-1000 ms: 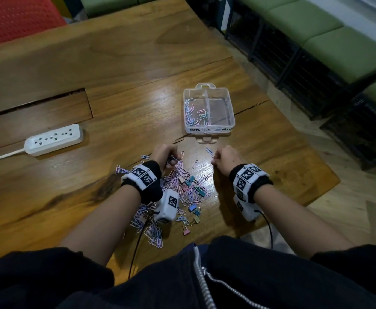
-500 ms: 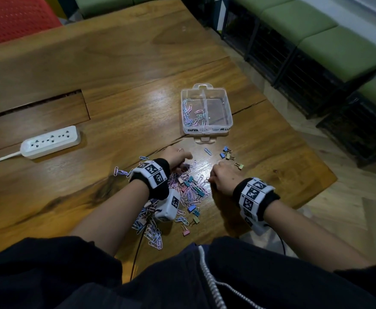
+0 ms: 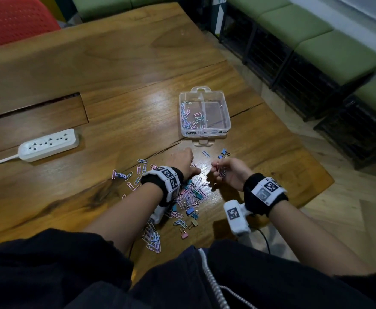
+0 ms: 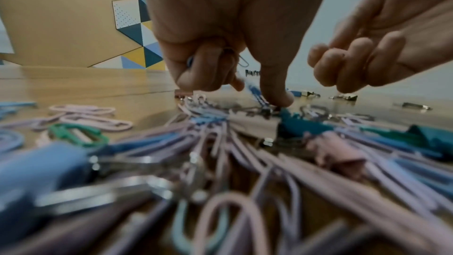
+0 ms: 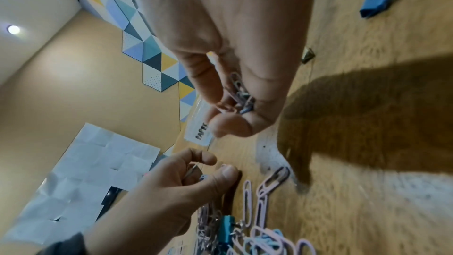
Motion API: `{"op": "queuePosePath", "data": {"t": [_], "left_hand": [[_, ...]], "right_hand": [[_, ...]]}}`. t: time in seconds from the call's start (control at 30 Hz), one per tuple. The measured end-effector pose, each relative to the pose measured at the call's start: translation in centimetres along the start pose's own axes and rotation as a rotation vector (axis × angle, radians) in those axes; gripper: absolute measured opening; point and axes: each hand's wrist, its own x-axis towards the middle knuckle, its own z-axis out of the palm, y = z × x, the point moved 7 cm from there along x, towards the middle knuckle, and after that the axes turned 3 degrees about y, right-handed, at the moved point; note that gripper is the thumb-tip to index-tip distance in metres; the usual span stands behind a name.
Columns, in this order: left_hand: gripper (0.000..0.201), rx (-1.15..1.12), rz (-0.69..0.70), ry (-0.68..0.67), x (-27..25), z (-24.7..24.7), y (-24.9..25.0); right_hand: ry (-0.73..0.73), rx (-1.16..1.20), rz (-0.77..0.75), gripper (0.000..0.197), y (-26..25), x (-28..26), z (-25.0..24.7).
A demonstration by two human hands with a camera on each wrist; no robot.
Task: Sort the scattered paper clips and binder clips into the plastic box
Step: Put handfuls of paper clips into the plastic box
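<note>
The clear plastic box [image 3: 205, 133] stands on the wooden table, with paper clips [image 3: 189, 117] in its left compartment; the right one looks bare. Nearer me lies a pile of pastel paper clips and binder clips [image 3: 190, 197]. My left hand [image 3: 188, 167] is down at the pile's far edge, its fingers [image 4: 203, 69] curled round a few paper clips while one fingertip presses on the pile [image 4: 245, 123]. My right hand [image 3: 219, 172] is lifted just right of it, palm turned in, and holds a bunch of paper clips [image 5: 239, 92]. Blue binder clips [image 3: 223, 152] lie before the box.
A white power strip [image 3: 48, 144] with its cord lies at the left. A long slot [image 3: 37, 105] runs through the tabletop behind it. The table's right edge [image 3: 316, 166] is close to my right arm. Green benches [image 3: 316, 36] and a red chair [image 3: 15, 21] stand beyond.
My right hand has risen off the table and turned, now showing a bunch of paper clips in its fingers. My left hand has shifted slightly forward along the pile's far edge.
</note>
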Motion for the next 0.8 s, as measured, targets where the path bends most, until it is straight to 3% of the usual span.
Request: {"op": "queuePosePath", "data": {"t": [0.07,0.13,0.23,0.33,0.43,0.57,0.7,0.8], "left_hand": [[0.045,0.010,0.006,-0.016,-0.1,0.2,0.2],[0.041,0.010,-0.012,-0.049,-0.3,0.5,0.2],[0.039,0.056,-0.033,-0.119,-0.5,1.0,0.0],[0.041,0.171,-0.001,-0.154,-0.8,1.0,-0.5],[0.040,0.148,-0.006,-0.171,-1.4,0.9,-1.2],[0.033,-0.364,-0.100,-0.209,-1.7,0.1,-1.8],[0.025,-1.123,-0.397,-0.373,-2.2,0.1,-2.2],[0.023,-1.421,-0.456,-0.430,-2.3,0.1,-1.7]], "right_hand": [[0.031,-0.030,0.000,0.025,0.2,0.5,-0.1],[0.046,-0.236,-0.083,0.024,0.0,0.8,-0.1],[-0.040,-0.745,-0.268,0.018,-0.2,0.0,1.5],[-0.002,-1.305,-0.376,0.036,0.1,-0.1,2.2],[-0.020,-1.373,-0.448,0.030,-0.1,-0.1,2.7],[-0.066,-1.406,-0.482,0.022,-0.1,-0.2,2.8],[-0.064,-1.572,-0.475,0.026,0.8,0.1,2.9],[-0.064,-1.649,-0.505,0.022,1.6,0.3,3.0]]}}
